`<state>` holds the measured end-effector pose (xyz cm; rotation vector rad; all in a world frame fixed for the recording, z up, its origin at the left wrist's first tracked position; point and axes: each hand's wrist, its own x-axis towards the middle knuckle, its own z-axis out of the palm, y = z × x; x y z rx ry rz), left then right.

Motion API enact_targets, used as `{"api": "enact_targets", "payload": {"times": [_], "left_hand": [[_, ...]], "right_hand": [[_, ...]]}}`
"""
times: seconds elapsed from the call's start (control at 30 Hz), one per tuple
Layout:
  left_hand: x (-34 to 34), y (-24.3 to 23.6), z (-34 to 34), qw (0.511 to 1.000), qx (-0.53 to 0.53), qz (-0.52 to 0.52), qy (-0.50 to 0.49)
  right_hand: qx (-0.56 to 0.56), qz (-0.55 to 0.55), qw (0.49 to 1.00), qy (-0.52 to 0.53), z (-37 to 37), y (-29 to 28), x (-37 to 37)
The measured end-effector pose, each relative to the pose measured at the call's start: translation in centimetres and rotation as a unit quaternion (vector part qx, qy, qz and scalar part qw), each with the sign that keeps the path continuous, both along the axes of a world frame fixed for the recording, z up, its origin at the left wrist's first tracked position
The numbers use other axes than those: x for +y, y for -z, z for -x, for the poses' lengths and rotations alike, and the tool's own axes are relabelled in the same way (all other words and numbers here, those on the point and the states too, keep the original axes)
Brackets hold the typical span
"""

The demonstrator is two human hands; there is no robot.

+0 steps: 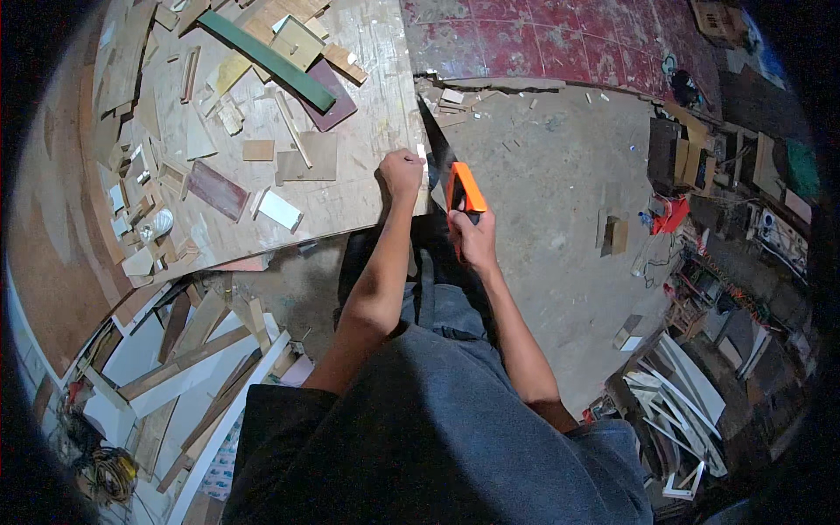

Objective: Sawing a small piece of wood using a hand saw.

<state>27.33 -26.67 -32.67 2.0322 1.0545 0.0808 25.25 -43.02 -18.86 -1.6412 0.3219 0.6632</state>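
Note:
At the right edge of the plywood worktable (350, 210), my left hand (401, 173) is closed beside a small white piece (421, 154); what its curled fingers hold is too small to make out. My right hand (472, 234) grips the orange handle of a hand saw (465, 182). The dark blade runs up and away beside the table's edge, near my left hand. On the table lie a long green board (254, 57), a maroon board (337, 103), a brownish-red offcut (219, 191), a white block (282, 212) and several small wood offcuts.
Concrete floor (534, 306) lies right of the table, with a red tiled surface (560, 35) beyond. Piles of boards (192, 376) are at lower left. White frames (669, 402), a red item (672, 213) and tools and clutter line the right side.

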Motion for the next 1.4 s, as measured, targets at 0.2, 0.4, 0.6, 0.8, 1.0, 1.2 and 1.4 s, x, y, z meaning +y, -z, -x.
{"api": "enact_targets", "payload": {"times": [0.2, 0.4, 0.6, 0.8, 1.0, 1.2, 1.4], "left_hand": [[0.6, 1.4, 0.4, 0.999, -0.033, -0.017, 0.013], [-0.1, 0.3, 0.1, 0.999, -0.044, -0.028, 0.017], [-0.1, 0.0, 0.6, 0.997, -0.077, 0.018, -0.006], [1.1, 1.1, 1.0, 0.998, -0.068, 0.009, 0.008], [0.6, -1.1, 0.1, 0.998, -0.023, 0.057, 0.002], [0.5, 0.4, 0.1, 0.998, -0.061, -0.024, 0.018], [0.3, 0.3, 0.6, 0.995, -0.074, 0.053, -0.047]], "right_hand": [[-0.002, -0.019, 0.999, -0.038, 0.0, -2.7, 2.6], [-0.015, -0.034, 0.999, -0.031, 0.2, -2.9, 2.9], [-0.016, -0.045, 0.998, -0.052, -0.9, -3.2, 4.9], [-0.035, -0.061, 0.993, -0.09, -1.5, -3.8, 6.5], [-0.011, -0.032, 0.994, -0.101, -3.1, -4.4, 7.1], [0.039, -0.046, 0.992, -0.11, -5.5, -3.2, 7.0], [0.039, -0.049, 0.996, -0.07, -2.2, -4.4, 5.7]]}}
